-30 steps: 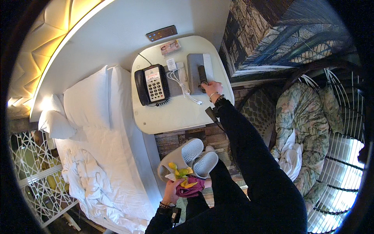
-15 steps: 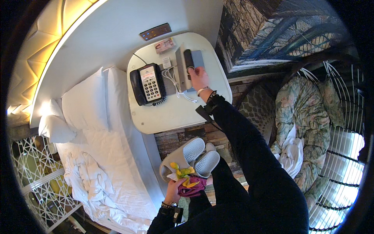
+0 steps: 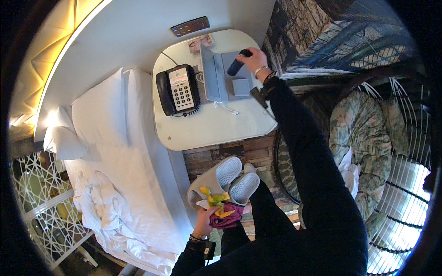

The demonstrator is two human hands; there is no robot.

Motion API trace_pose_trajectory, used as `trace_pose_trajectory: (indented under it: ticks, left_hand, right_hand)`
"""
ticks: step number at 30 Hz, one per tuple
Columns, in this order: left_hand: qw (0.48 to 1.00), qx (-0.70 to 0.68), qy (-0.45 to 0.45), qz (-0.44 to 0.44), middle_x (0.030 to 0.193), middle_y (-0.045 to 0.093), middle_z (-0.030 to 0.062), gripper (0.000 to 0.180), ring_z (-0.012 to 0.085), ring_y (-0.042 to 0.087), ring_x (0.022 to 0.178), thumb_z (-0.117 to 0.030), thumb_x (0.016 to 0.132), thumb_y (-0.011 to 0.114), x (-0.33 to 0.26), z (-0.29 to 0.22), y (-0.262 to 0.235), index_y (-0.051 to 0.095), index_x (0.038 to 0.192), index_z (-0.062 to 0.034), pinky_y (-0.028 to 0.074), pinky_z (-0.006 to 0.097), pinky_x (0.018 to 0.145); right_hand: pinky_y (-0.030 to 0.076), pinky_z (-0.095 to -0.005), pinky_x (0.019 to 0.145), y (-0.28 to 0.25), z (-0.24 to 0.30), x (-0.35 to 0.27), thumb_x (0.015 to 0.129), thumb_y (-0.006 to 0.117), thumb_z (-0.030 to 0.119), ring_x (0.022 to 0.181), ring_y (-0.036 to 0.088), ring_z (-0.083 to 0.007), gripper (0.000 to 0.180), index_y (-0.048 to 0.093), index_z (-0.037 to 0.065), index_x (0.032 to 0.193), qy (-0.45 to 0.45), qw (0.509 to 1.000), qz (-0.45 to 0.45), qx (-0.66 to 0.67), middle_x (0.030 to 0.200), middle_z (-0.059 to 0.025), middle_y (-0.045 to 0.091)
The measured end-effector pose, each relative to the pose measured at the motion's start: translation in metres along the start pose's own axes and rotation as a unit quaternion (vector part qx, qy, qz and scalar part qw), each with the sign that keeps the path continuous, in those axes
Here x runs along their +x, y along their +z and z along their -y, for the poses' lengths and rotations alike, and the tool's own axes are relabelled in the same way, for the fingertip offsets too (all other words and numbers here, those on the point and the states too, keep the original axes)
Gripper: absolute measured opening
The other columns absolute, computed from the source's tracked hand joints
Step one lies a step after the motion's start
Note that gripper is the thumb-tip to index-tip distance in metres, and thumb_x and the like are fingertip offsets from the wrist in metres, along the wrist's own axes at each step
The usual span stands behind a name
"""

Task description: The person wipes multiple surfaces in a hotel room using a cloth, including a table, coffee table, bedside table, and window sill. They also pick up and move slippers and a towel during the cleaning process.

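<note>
My right hand [image 3: 256, 60] is closed around one end of a short black cylinder [image 3: 235, 68], whose exact kind I cannot make out. It is over an opened grey case [image 3: 229, 59] on the white bedside table [image 3: 198, 136]. The case's flap [image 3: 211, 76] stands up on the left, and a small grey block [image 3: 240, 87] lies at its near end. Low in the view, my left hand [image 3: 202, 221] grips a bunched maroon cloth [image 3: 226, 218] with yellow flowers [image 3: 213, 198] on top. Grey slippers [image 3: 226, 173] with dotted insoles are just beyond; whether that hand touches them is unclear.
A black-and-white desk phone [image 3: 177, 91] and a white cable [image 3: 225, 109] are on the table, with a small pinkish box [image 3: 200, 43] at the back. A white bed [image 3: 133, 179] stands left. On the right is a wire-framed chair with a patterned cushion [image 3: 357, 124].
My right hand has moved right and away from me with the black cylinder. The case's flap now stands more open, baring the grey block. My left hand stays nearly still.
</note>
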State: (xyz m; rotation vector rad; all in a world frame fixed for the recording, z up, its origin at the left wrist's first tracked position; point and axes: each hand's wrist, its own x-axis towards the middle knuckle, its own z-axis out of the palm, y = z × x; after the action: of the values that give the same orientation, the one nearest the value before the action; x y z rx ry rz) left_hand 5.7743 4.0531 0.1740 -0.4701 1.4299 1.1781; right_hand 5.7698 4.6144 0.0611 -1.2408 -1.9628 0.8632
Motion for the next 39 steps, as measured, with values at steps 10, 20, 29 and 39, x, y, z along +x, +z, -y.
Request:
trace_pose_trajectory:
  ticks: [10, 20, 29, 39]
  left_hand:
    - [1.0, -0.002, -0.023, -0.001, 0.107, 0.066, 0.0087, 0.032, 0.02, 0.067, 0.092, -0.002, 0.085, 0.063, 0.017, 0.016, -0.023, 0.056, 0.117, 0.0, 0.056, 0.031, 0.077]
    - [0.999, -0.024, -0.03, 0.002, 0.108, 0.066, 0.0093, 0.032, 0.0208, 0.067, 0.094, -0.002, 0.086, 0.062, 0.024, 0.019, -0.025, 0.056, 0.117, 0.0001, 0.056, 0.032, 0.08]
    - [0.999, -0.022, -0.032, 0.001, 0.105, 0.067, 0.0092, 0.031, 0.0208, 0.067, 0.092, -0.002, 0.086, 0.063, 0.029, 0.025, -0.03, 0.056, 0.116, -0.0002, 0.056, 0.032, 0.077]
    - [0.998, -0.052, -0.009, 0.024, 0.102, 0.067, 0.0078, 0.031, 0.0182, 0.068, 0.085, -0.003, 0.085, 0.064, 0.025, 0.02, -0.027, 0.057, 0.115, -0.0016, 0.056, 0.028, 0.066]
  right_hand:
    - [0.051, -0.0391, 0.086, 0.024, -0.036, 0.062, 0.067, 0.078, 0.037, 0.1, 0.063, -0.0308, 0.051, 0.065, 0.015, 0.111, -0.032, 0.976, 0.204, -0.063, 0.109, -0.0097, 0.067]
    - [0.048, -0.0332, 0.09, 0.07, -0.048, 0.072, 0.077, 0.073, 0.02, 0.1, 0.062, -0.025, 0.058, 0.052, 0.012, 0.13, -0.067, 0.951, 0.3, -0.04, 0.11, -0.012, 0.064]
    - [0.045, -0.0403, 0.098, 0.066, -0.079, 0.059, 0.077, 0.069, 0.025, 0.115, 0.056, -0.0327, 0.037, 0.067, 0.012, 0.111, -0.214, 0.914, 0.331, -0.102, 0.128, -0.0111, 0.059]
    - [0.034, -0.0477, 0.106, 0.055, 0.051, -0.093, 0.076, 0.072, 0.053, 0.13, 0.037, -0.0394, 0.078, 0.048, 0.009, 0.136, -0.227, 0.972, 0.044, -0.03, 0.141, -0.0242, 0.038]
